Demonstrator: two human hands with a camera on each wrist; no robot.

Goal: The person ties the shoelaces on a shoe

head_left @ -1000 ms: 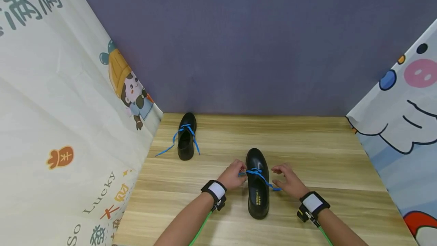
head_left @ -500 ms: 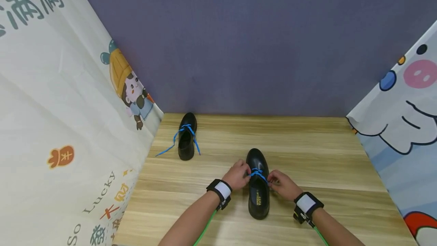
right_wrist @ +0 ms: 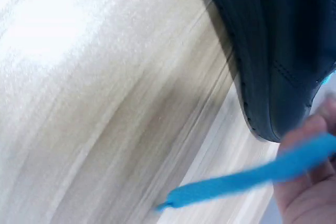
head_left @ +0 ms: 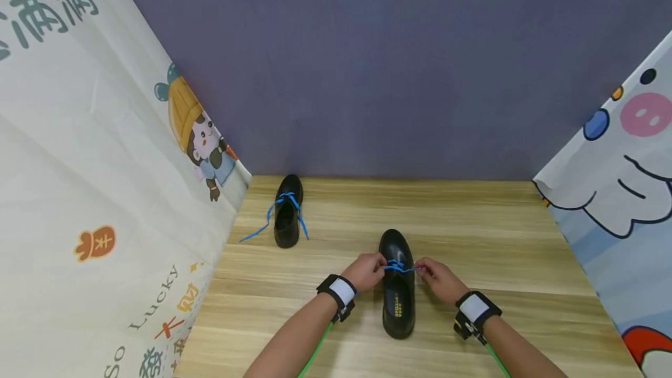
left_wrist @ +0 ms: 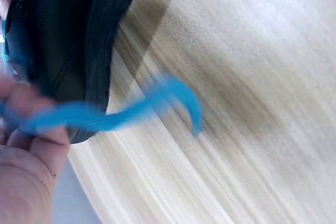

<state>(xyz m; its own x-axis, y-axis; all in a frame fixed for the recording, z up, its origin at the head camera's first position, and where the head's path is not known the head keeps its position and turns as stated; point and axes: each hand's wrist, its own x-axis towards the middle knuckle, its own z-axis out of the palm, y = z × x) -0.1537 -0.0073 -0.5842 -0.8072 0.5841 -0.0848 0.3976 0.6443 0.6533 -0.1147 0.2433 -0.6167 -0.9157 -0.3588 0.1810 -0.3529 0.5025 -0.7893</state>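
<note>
A black lace-up dress shoe [head_left: 394,245] stands toe-away on the wooden surface, its blue shoelace [head_left: 400,268] crossed over the throat. At the shoe's left side my left hand [head_left: 364,273] pinches one lace end. My right hand [head_left: 442,280] pinches the other at the right side, and the lace runs nearly straight across between them. In the left wrist view the loose tail of the lace [left_wrist: 170,92] curls out past the fingers, blurred. The right wrist view shows another free tail of lace [right_wrist: 236,182] below the shoe's sole edge [right_wrist: 247,77].
A second black shoe [head_left: 286,232] with untied blue laces [head_left: 259,227] stands at the back left of the wooden tabletop [head_left: 472,220]. A dark panel [head_left: 394,74] rises behind, with printed cloths at the left [head_left: 105,162] and right [head_left: 630,179].
My right hand has come in to the shoe's right side and taken hold of the lace there. The left hand has shifted slightly right. The lace is straighter across the shoe.
</note>
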